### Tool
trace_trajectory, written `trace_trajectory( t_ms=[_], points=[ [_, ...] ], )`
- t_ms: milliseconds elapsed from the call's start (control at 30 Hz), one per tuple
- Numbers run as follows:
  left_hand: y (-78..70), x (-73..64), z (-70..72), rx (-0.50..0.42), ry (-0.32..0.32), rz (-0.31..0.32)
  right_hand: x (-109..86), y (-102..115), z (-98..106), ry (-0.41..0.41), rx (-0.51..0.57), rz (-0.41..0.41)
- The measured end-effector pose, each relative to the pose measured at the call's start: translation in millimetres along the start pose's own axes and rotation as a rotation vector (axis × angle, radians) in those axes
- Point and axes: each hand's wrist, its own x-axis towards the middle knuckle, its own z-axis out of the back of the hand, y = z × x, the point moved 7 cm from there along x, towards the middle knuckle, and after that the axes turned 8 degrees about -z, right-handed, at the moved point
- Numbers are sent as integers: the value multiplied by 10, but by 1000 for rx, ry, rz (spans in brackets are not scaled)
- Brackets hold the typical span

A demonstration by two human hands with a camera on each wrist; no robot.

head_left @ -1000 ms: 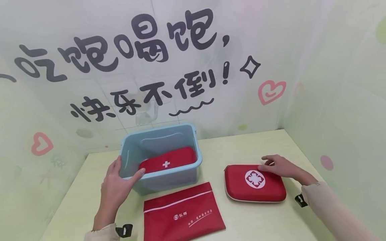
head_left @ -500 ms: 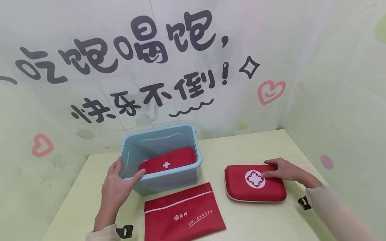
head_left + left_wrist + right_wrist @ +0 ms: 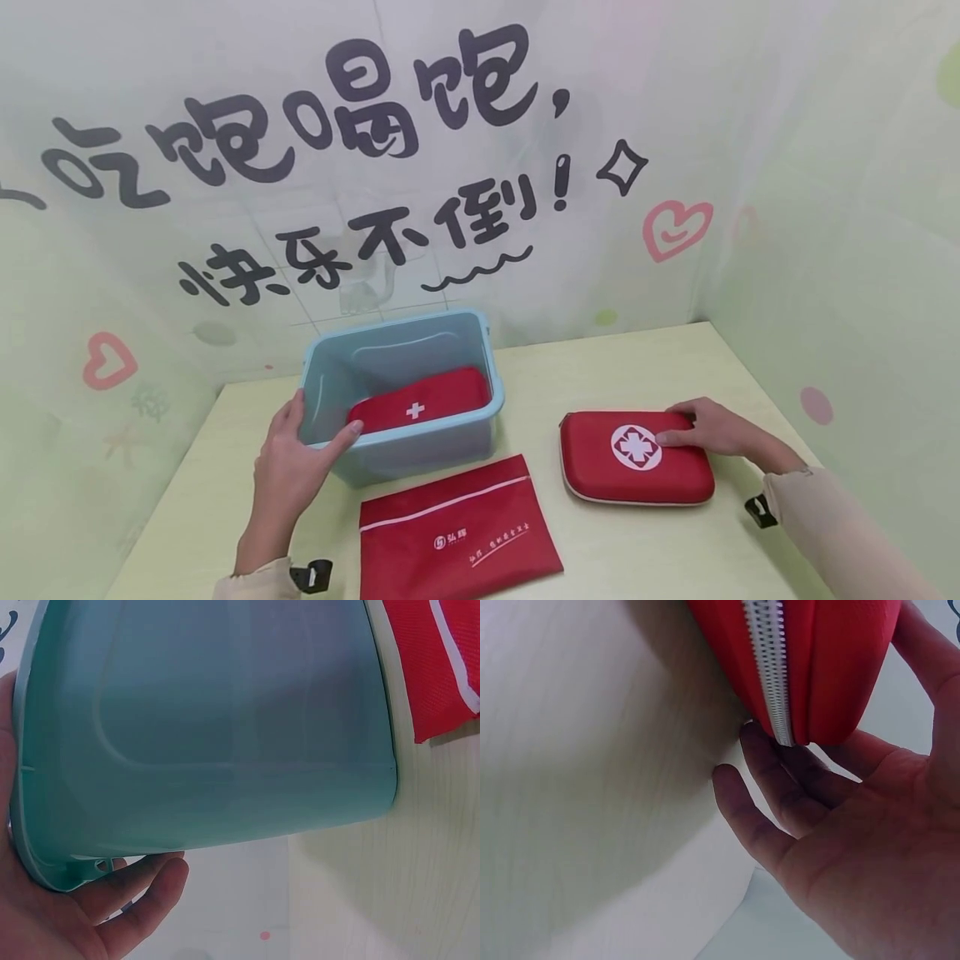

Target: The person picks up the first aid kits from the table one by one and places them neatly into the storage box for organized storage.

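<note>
My left hand point(image 3: 288, 467) holds the light blue plastic bin point(image 3: 420, 442) by its front left corner, thumb over the rim and fingers along the outside. Inside the bin lies a red pouch point(image 3: 442, 396) with a white cross. At the right, a red first-aid case point(image 3: 600, 467) with a white cross emblem lies flat on the table. My right hand point(image 3: 712, 429) grips its far right corner, thumb on top beside the emblem. In the right wrist view, the fingers reach round the case's zipped side point(image 3: 769, 667), fingertips low near the tabletop.
A flat red document pouch point(image 3: 457, 533) with a white stripe and white lettering lies in front of the bin. The pale wooden table point(image 3: 600, 367) meets a printed back wall point(image 3: 585, 275) close behind the bin. Another wall point(image 3: 840, 292) closes off the right side.
My right hand has shifted rightward along the top of the first-aid case and settled round its far right corner. The left hand and the bin have stayed in place.
</note>
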Motion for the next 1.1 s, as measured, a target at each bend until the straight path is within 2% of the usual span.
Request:
trace_trajectory(
  t_ms=[200, 433, 667, 933, 1100],
  points=[
    [8, 6, -11, 2, 3, 6, -18, -20, -6, -4, 26, -10],
    [1, 18, -17, -3, 3, 7, -36, -29, 6, -6, 135, -15],
    [13, 12, -16, -8, 8, 21, -27, 70, 86, -38, 223, 13],
    [16, 9, -9, -12, 4, 14, 24, 152, 178, -108, 233, 13],
    [13, 10, 1, -12, -2, 5, 58, 236, 253, -121, 290, 13]
  ],
)
